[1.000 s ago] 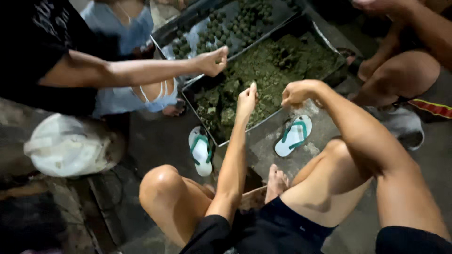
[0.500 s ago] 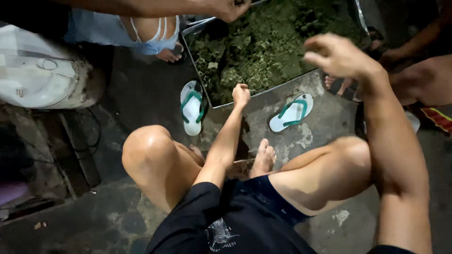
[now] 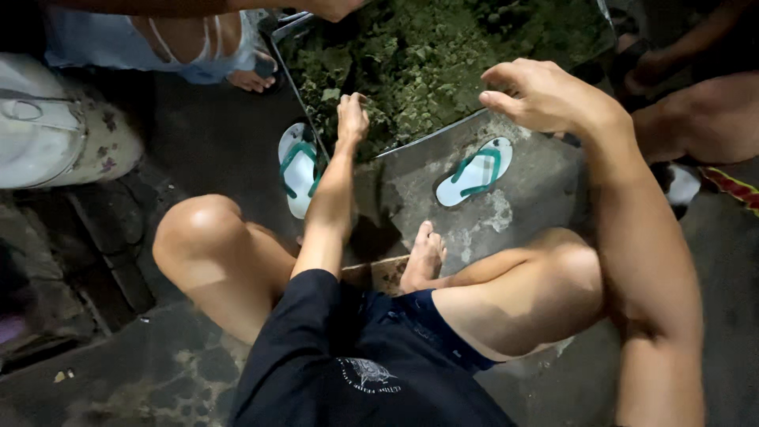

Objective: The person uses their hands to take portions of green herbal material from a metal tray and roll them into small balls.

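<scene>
the left hand [image 3: 353,119] rests at the near edge of the metal tray [image 3: 443,133]. its fingers are curled down into the green clumpy stuff [image 3: 427,63], so the grip looks closed on a little of it, but i cannot tell for sure what is inside the fingers. the right hand [image 3: 541,95] is in the air above the near right part of the tray. its fingers are bent loosely with the thumb under them, and nothing shows between them, so this grip is open and empty.

a second ago both hands were close together, low at the near edge of the green stuff. now the right hand is lifted away from it and moved to the right, while the left hand is at almost the same place on the pile as before. so only the left hand is working in the pile at this moment.

the green stuff fills the tray at the far middle of the scene. below the tray, on the concrete floor [image 3: 198,150], lie two white sandals with green straps, one to the left [image 3: 299,168] and one to the right [image 3: 474,171]. the person's bare foot [image 3: 423,257] is near them. another person's hand [image 3: 336,8] reaches in from the far left, and a white bag [image 3: 47,134] sits at the left.
</scene>
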